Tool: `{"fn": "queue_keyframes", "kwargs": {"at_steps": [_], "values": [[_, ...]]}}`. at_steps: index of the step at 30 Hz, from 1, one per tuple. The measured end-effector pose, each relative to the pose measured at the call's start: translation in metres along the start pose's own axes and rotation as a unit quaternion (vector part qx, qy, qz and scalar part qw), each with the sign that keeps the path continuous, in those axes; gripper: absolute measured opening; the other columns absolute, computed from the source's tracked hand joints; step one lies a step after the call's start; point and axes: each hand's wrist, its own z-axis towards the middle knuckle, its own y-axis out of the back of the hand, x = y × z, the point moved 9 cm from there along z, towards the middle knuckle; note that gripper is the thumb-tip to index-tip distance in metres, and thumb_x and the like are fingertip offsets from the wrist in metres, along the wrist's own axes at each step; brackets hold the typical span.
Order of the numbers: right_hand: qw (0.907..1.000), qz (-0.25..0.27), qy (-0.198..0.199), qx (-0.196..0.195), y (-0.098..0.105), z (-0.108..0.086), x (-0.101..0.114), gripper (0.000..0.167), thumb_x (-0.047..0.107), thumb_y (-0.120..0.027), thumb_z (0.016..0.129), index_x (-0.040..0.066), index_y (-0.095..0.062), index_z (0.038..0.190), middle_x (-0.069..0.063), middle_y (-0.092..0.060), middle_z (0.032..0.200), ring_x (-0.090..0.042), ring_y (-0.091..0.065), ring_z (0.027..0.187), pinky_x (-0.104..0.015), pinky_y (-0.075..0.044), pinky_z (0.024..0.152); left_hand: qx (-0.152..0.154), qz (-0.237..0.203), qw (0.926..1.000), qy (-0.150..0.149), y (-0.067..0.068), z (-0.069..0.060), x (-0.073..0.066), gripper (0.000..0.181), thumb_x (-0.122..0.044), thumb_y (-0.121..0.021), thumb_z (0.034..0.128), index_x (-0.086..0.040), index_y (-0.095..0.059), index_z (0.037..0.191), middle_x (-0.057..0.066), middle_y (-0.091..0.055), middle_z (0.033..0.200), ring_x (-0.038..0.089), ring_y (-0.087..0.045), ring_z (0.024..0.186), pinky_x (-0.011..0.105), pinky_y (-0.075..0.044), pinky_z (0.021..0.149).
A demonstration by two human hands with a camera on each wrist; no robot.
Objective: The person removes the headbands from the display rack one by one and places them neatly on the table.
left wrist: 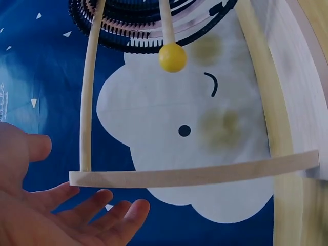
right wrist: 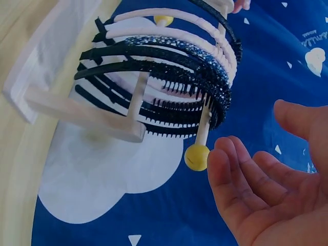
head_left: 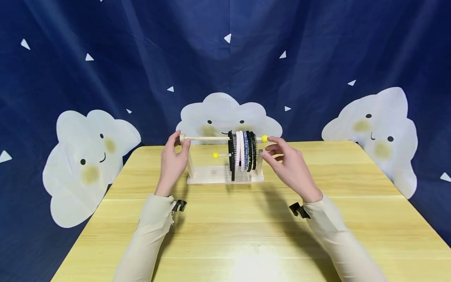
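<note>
A pale wooden headband stand (head_left: 211, 176) stands toward the table's far edge. Several headbands (right wrist: 154, 64), black, pale pink and glittery blue, hang bunched on the right part of its upper rod (head_left: 208, 138). My left hand (head_left: 174, 158) is at the rod's left end; in the left wrist view one fingertip meets the tip of the upright post (left wrist: 195, 177), with the thumb apart. At the other end, my right hand (head_left: 290, 166) has a fingertip at the yellow ball (right wrist: 197, 157) capping the rod, its thumb away from it. Neither hand grips anything.
A shorter rod ending in another yellow ball (head_left: 215, 155) points left below the upper rod. The wooden table (head_left: 225, 223) reaches toward me under both forearms. Behind it hangs a dark blue curtain (head_left: 197, 51) with white clouds and triangles.
</note>
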Motion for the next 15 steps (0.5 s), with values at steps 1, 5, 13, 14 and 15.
{"fn": "queue_keyframes", "kwargs": {"at_steps": [1, 5, 13, 14, 15], "values": [[1.0, 0.001, 0.0, -0.001, -0.001, 0.002, 0.001, 0.047, 0.025, -0.072, 0.098, 0.007, -0.058, 0.139, -0.008, -0.075, 0.109, -0.02, -0.072, 0.096, -0.038, -0.058, 0.082, -0.001, -0.001, 1.0, 0.0, 0.0, 0.001, 0.0, 0.056, -0.033, -0.058, 0.1052, -0.005, -0.046, 0.152, 0.017, -0.058, 0.141, 0.033, -0.053, 0.13, 0.05, -0.051, 0.099], [0.9999, 0.012, -0.005, -0.001, -0.005, 0.009, 0.004, 0.048, 0.024, -0.072, 0.098, 0.007, -0.057, 0.14, -0.008, -0.075, 0.111, -0.021, -0.071, 0.098, -0.039, -0.058, 0.083, -0.008, -0.007, 0.9999, 0.004, -0.003, 0.003, -0.001, 0.054, -0.031, -0.059, 0.1049, -0.005, -0.047, 0.151, 0.019, -0.058, 0.14, 0.034, -0.054, 0.126, 0.05, -0.05, 0.096], [0.999, 0.036, -0.024, 0.006, -0.017, 0.016, 0.003, 0.047, 0.025, -0.072, 0.098, 0.008, -0.057, 0.139, -0.012, -0.075, 0.111, -0.025, -0.072, 0.099, -0.042, -0.059, 0.086, -0.022, -0.03, 0.9991, 0.018, -0.008, 0.004, 0.004, 0.05, -0.026, -0.059, 0.1052, -0.007, -0.05, 0.15, 0.02, -0.057, 0.144, 0.035, -0.054, 0.129, 0.05, -0.049, 0.101], [0.999, 0.036, -0.025, 0.006, -0.018, 0.017, 0.002, 0.047, 0.025, -0.072, 0.098, 0.008, -0.057, 0.139, -0.012, -0.075, 0.11, -0.025, -0.072, 0.098, -0.042, -0.059, 0.086, -0.026, -0.033, 0.999, 0.018, -0.008, 0.005, 0.004, 0.049, -0.025, -0.058, 0.1053, -0.007, -0.05, 0.15, 0.02, -0.058, 0.143, 0.035, -0.055, 0.128, 0.05, -0.048, 0.102], [0.9991, 0.034, -0.026, 0.005, -0.018, 0.017, 0.002, 0.047, 0.025, -0.072, 0.097, 0.008, -0.057, 0.138, -0.012, -0.075, 0.109, -0.026, -0.072, 0.097, -0.042, -0.059, 0.086, -0.029, -0.035, 0.9988, 0.017, -0.008, 0.005, 0.005, 0.048, -0.024, -0.058, 0.1055, -0.007, -0.051, 0.149, 0.02, -0.058, 0.142, 0.034, -0.055, 0.127, 0.05, -0.048, 0.102]]}}
